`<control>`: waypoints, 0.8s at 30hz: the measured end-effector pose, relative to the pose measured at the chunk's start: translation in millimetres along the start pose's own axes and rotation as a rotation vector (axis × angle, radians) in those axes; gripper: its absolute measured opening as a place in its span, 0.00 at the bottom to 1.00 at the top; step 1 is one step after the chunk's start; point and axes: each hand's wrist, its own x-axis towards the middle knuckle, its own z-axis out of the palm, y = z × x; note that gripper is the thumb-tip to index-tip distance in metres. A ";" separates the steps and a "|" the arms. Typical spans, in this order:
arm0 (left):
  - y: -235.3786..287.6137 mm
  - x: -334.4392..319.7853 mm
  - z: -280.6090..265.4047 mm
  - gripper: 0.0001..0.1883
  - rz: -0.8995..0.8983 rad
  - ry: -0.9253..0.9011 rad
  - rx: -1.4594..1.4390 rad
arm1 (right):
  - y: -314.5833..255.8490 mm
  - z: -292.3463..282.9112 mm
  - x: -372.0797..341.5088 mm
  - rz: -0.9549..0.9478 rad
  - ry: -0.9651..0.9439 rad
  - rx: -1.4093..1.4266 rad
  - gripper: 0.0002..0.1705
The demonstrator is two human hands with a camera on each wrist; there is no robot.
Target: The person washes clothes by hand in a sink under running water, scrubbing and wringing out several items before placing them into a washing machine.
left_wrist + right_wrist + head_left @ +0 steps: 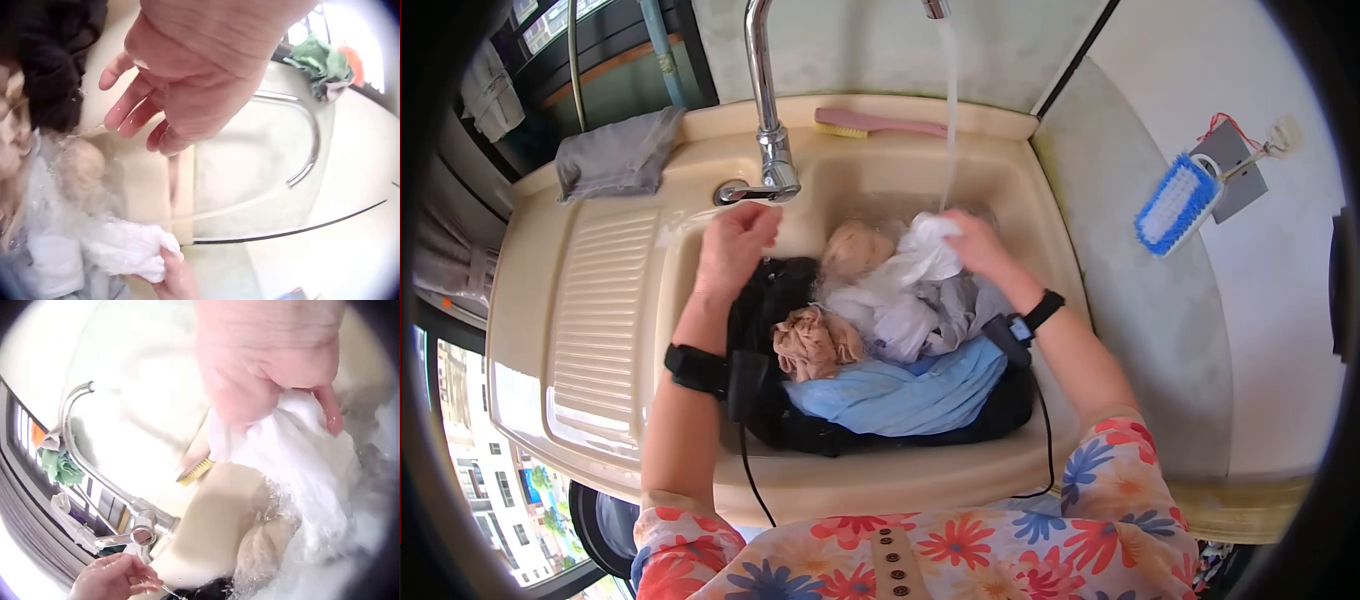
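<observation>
My right hand (980, 245) grips a white cloth (930, 245) by its upper end, under the stream of water (950, 110) from the faucet (765, 150). In the right wrist view the white cloth (294, 469) hangs down from the fingers towards the wet pile. My left hand (737, 250) is raised over the sink's left side, near the faucet's base. Its fingers hang loosely bent and hold nothing in the left wrist view, with water drops around them. Below lie black clothing (785, 290), a beige cloth (810, 345), grey-white cloths (910, 320) and a light blue cloth (910, 395).
A beige sink (880, 475) with a ribbed drainboard (605, 300) holds the laundry. On the back ledge lies a pink brush (890, 123) with yellow bristles. A grey cloth (620, 155) rests at the back left. A blue-and-white brush (1180, 205) hangs on the right wall.
</observation>
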 end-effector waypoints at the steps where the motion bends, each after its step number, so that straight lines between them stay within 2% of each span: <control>1: 6.3 0.6 -4.0 0.13 0.001 -0.011 -0.012 | -6.7 5.8 -8.7 -0.082 -0.113 -0.106 0.18; 2: 10.9 0.6 -6.2 0.12 0.001 -0.022 -0.022 | 2.2 22.5 -13.8 -0.038 -0.215 -0.161 0.18; 3: 11.0 1.9 -7.1 0.12 0.001 -0.027 -0.023 | 17.0 40.7 -18.5 -0.159 -0.268 -0.214 0.18; 4: 10.1 3.2 -8.1 0.13 -0.009 -0.002 -0.037 | 25.3 53.7 -21.3 -0.154 -0.266 -0.212 0.18; 7: 8.9 8.0 -6.1 0.16 -0.011 0.055 -0.026 | 36.7 77.9 -20.4 -0.047 -0.324 -0.270 0.18; 9: 11.6 14.4 -6.2 0.18 0.004 0.088 -0.007 | 41.4 82.0 -8.1 0.087 -0.453 -0.516 0.18; 10: 14.5 18.2 -8.4 0.18 -0.004 0.105 -0.015 | 43.4 81.4 -1.9 0.088 -0.452 -0.520 0.18; 12: 24.3 24.4 -13.7 0.18 -0.012 0.128 -0.025 | 55.1 88.9 7.7 0.078 -0.635 -0.538 0.19; 13: 32.1 27.9 -17.0 0.17 -0.068 0.109 -0.038 | 61.3 92.3 5.9 0.000 -0.532 -0.500 0.17; 14: 37.7 29.7 -20.8 0.17 -0.123 0.092 -0.053 | 56.1 85.0 6.7 -0.011 -0.534 -0.508 0.17; 16: 33.7 25.8 -26.0 0.16 -0.104 0.074 -0.096 | 39.0 63.4 10.2 0.027 -0.495 -0.437 0.14; 17: 32.4 22.2 -27.9 0.16 -0.109 0.049 -0.047 | 38.7 48.8 11.5 -0.026 -0.347 -0.306 0.09; 19: 30.4 11.5 -29.4 0.14 -0.115 0.021 0.080 | -2.6 -4.2 17.7 0.333 -0.237 0.354 0.08; 20: 30.5 1.4 -29.4 0.14 -0.113 0.030 0.072 | -20.1 -29.1 20.1 0.257 -0.140 0.614 0.08; 21: 31.2 -10.4 -28.8 0.13 -0.091 -0.028 0.063 | -61.3 -59.6 20.5 0.284 -0.020 0.619 0.09; 22: 31.4 -21.8 -28.2 0.13 -0.067 -0.089 0.055 | -75.9 -88.3 30.7 0.165 -0.032 0.648 0.10; 24: 31.3 -41.7 -28.5 0.13 -0.069 -0.124 0.028 | -124.6 -146.0 37.7 -0.033 0.067 0.624 0.11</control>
